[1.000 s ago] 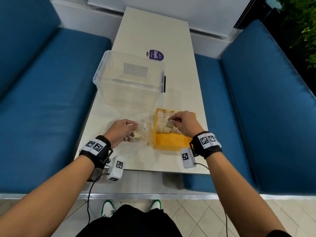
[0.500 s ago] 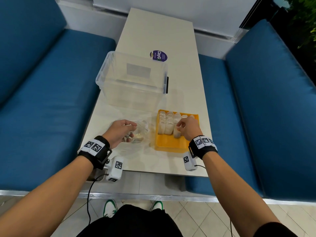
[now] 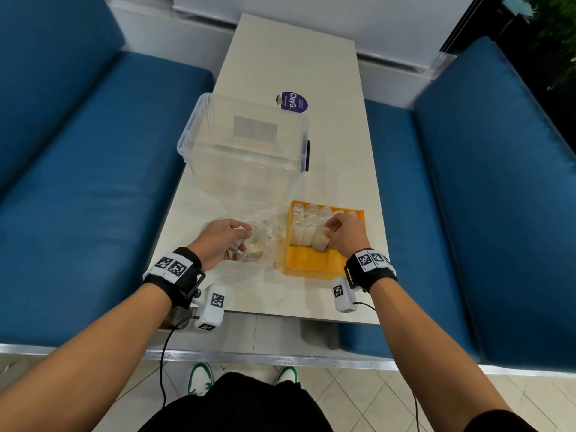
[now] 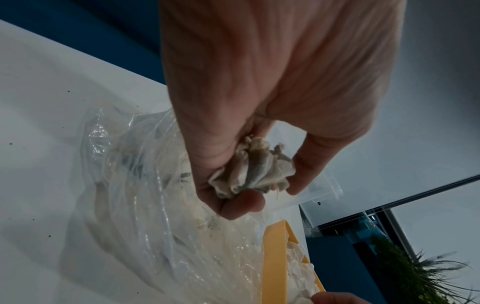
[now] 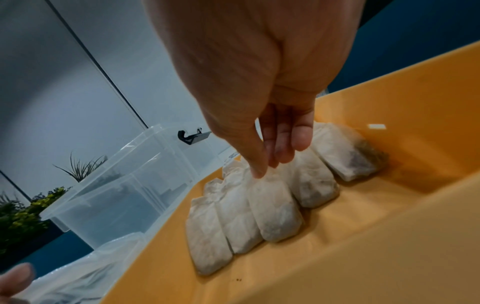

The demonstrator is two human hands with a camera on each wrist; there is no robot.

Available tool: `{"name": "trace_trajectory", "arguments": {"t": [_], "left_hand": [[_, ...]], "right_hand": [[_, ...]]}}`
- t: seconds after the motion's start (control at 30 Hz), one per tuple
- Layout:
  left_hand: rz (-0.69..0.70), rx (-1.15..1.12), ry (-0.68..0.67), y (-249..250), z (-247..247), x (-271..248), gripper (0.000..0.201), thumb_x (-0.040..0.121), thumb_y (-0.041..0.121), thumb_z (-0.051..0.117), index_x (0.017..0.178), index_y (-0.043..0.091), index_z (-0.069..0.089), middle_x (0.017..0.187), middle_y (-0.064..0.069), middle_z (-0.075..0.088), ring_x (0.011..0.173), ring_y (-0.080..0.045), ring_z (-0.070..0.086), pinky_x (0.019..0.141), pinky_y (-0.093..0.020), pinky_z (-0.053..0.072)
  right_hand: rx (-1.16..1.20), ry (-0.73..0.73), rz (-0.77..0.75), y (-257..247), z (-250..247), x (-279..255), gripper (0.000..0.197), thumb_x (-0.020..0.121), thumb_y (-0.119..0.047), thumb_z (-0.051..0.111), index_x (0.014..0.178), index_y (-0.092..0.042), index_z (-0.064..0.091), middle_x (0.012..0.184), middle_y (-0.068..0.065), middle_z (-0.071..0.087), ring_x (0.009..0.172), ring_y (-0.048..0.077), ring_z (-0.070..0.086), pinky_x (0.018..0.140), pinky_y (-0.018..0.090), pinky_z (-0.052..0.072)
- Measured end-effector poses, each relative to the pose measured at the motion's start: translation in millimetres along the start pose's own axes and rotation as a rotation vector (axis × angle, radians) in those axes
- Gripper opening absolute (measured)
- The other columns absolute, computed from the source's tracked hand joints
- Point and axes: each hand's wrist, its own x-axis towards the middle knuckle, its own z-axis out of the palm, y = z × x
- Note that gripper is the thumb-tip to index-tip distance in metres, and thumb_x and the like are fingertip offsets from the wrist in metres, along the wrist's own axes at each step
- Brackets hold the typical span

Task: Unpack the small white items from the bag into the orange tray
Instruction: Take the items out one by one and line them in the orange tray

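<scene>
An orange tray (image 3: 311,268) lies on the table's near right and holds rows of small white sachets (image 3: 307,227). My right hand (image 3: 329,233) is inside it, its thumb and fingers pinching the top edge of one sachet (image 5: 275,207) that lies in the front row (image 5: 270,164). Left of the tray lies a crumpled clear plastic bag (image 3: 260,244) with more sachets in it. Over the bag, my left hand (image 3: 238,241) grips a bunch of sachets (image 4: 253,166) between thumb and fingers (image 4: 270,191).
A large clear lidless bin (image 3: 243,151) stands just behind the bag and tray, with a black latch on its right side. A purple round sticker (image 3: 291,102) lies farther back. Blue sofa cushions (image 3: 93,198) flank the narrow table, whose near edge is close to my wrists.
My right hand has carried a sachet a little to the right and down into the tray's front row. My left hand has stayed at the bag with its bunch.
</scene>
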Motion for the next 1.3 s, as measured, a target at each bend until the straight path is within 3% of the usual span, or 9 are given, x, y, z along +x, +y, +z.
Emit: {"name": "trace_trajectory", "arguments": {"t": [0.4,0.6,0.73,0.83,0.9,1.0,1.13,1.2,1.3], "left_hand": [[-0.010,0.008,-0.012,-3,-4,-2,0.024,0.096,0.001,0.065,0.120,-0.002,0.062,0.090,-0.012,0.059,0.070,-0.021,0.057,0.057,-0.033,0.048],[-0.005,-0.013,-0.007,-4,-4,-3,0.029,0.092,-0.010,0.058,0.119,-0.002,0.063,0.082,-0.014,0.057,0.063,-0.021,0.053,0.060,-0.036,0.043],[0.017,0.009,-0.015,-6,-6,-2,0.040,0.090,-0.016,0.057,0.126,0.000,0.059,0.075,-0.019,0.057,0.047,-0.019,0.050,0.059,-0.036,0.039],[0.044,-0.050,-0.050,-5,-4,-6,0.037,0.093,-0.011,0.065,0.126,0.003,0.057,0.083,-0.021,0.062,0.052,-0.018,0.058,0.049,-0.027,0.046],[0.066,-0.086,-0.076,-5,-3,-5,0.037,0.092,-0.005,0.070,0.125,0.002,0.056,0.092,-0.022,0.068,0.063,-0.018,0.063,0.051,-0.027,0.048],[0.096,-0.095,-0.116,-6,0,-3,0.035,0.094,0.006,0.072,0.124,-0.004,0.057,0.103,-0.021,0.072,0.071,-0.018,0.064,0.052,-0.027,0.048],[0.159,-0.050,-0.119,-5,8,-5,0.030,0.092,0.009,0.074,0.118,-0.001,0.063,0.092,-0.015,0.072,0.067,-0.017,0.061,0.050,-0.024,0.045],[0.192,-0.007,-0.108,-5,10,-6,0.030,0.090,0.008,0.077,0.115,0.000,0.064,0.083,-0.011,0.071,0.067,-0.019,0.060,0.050,-0.026,0.045],[0.232,0.058,-0.075,-6,10,-8,0.030,0.088,0.008,0.079,0.111,-0.001,0.064,0.081,-0.014,0.067,0.064,-0.021,0.061,0.049,-0.028,0.044]], "right_hand": [[-0.072,-0.004,-0.016,-2,-2,4,0.017,0.088,-0.012,0.073,0.081,-0.027,0.068,0.100,0.004,0.063,0.089,0.016,0.061,0.082,0.026,0.053],[-0.026,0.017,-0.022,-1,2,3,0.011,0.088,-0.013,0.073,0.092,-0.023,0.071,0.098,0.002,0.066,0.084,0.011,0.060,0.071,0.012,0.044],[0.031,0.048,-0.013,-2,-1,-1,0.011,0.088,-0.016,0.075,0.098,-0.019,0.073,0.094,-0.001,0.069,0.086,0.012,0.063,0.083,0.026,0.056],[0.064,0.140,-0.046,-14,-8,-10,0.008,0.089,-0.016,0.073,0.096,-0.019,0.073,0.091,-0.004,0.069,0.083,0.012,0.062,0.083,0.029,0.056],[0.114,0.179,-0.118,-31,-12,-20,0.007,0.089,-0.015,0.071,0.093,-0.021,0.073,0.089,-0.007,0.070,0.079,0.008,0.061,0.079,0.026,0.055],[0.275,0.046,-0.271,-73,-11,-35,0.004,0.090,-0.018,0.073,0.093,-0.020,0.074,0.090,-0.006,0.073,0.075,0.007,0.063,0.073,0.024,0.054],[0.336,-0.203,-0.317,-122,0,-47,0.022,0.093,-0.037,0.071,0.096,-0.016,0.077,0.084,-0.007,0.074,0.070,-0.001,0.063,0.070,0.021,0.053],[0.334,-0.233,-0.284,-134,8,-50,0.028,0.092,-0.044,0.070,0.094,-0.016,0.077,0.081,-0.007,0.075,0.067,-0.001,0.063,0.068,0.020,0.052],[0.344,-0.191,-0.283,-138,17,-49,0.015,0.087,-0.030,0.077,0.087,-0.015,0.076,0.074,-0.007,0.073,0.065,0.002,0.064,0.066,0.021,0.050]]}}
